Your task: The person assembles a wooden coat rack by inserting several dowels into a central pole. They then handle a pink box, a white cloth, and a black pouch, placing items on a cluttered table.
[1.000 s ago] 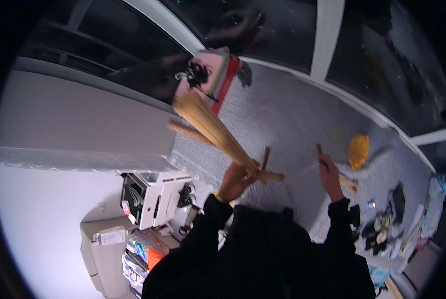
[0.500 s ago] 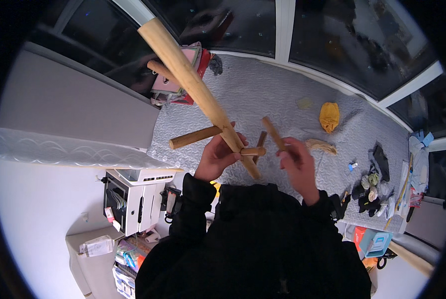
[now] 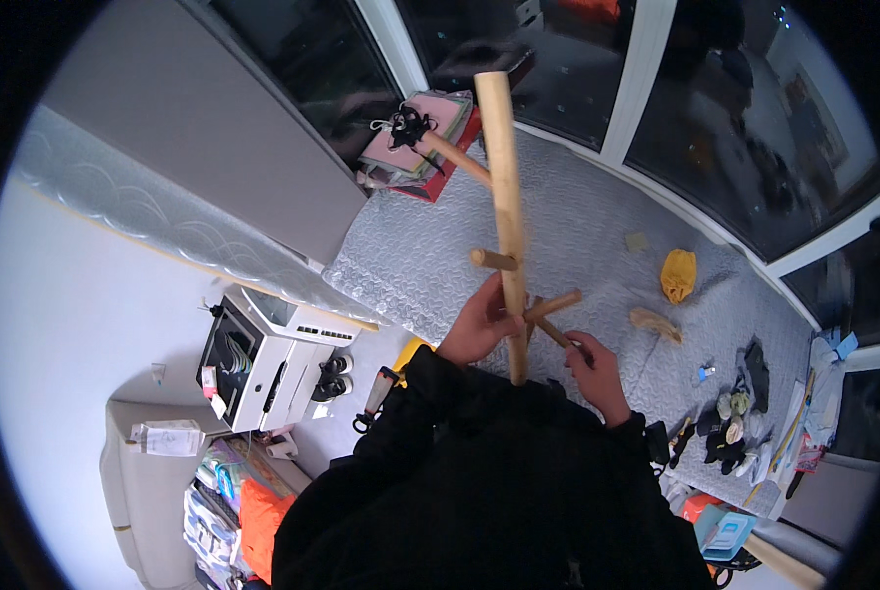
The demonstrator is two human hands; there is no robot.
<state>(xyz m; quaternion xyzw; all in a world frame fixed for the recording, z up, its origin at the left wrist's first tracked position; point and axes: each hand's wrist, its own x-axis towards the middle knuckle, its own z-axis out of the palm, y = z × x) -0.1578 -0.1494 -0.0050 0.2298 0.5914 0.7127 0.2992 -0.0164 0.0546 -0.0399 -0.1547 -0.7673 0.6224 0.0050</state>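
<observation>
A long pale wooden pole (image 3: 507,187) stands tilted before me, with several shorter wooden pegs sticking out of it. My left hand (image 3: 481,324) is wrapped round its lower part. Just above that hand, one short peg (image 3: 492,260) juts toward me; farther up, a thinner peg (image 3: 456,156) points to the upper left. Another peg (image 3: 558,304) slants out on the right. Below it, my right hand (image 3: 597,374) pinches the outer end of a wooden dowel (image 3: 552,331). The dowel's inner end meets the pole, though whether it sits in a hole I cannot tell.
Under the pole spreads a grey quilted mat (image 3: 430,226). On it lie a yellow cloth bag (image 3: 678,275), a tan cloth (image 3: 654,323) and rolled socks (image 3: 733,401). Pink and red bags (image 3: 430,147) stand by the window. A white cabinet (image 3: 273,364) and black shoes (image 3: 333,379) are at left.
The pole has swung more upright and toward the right in view. My right hand has brought its dowel down and left to the pole. The whole view has turned somewhat.
</observation>
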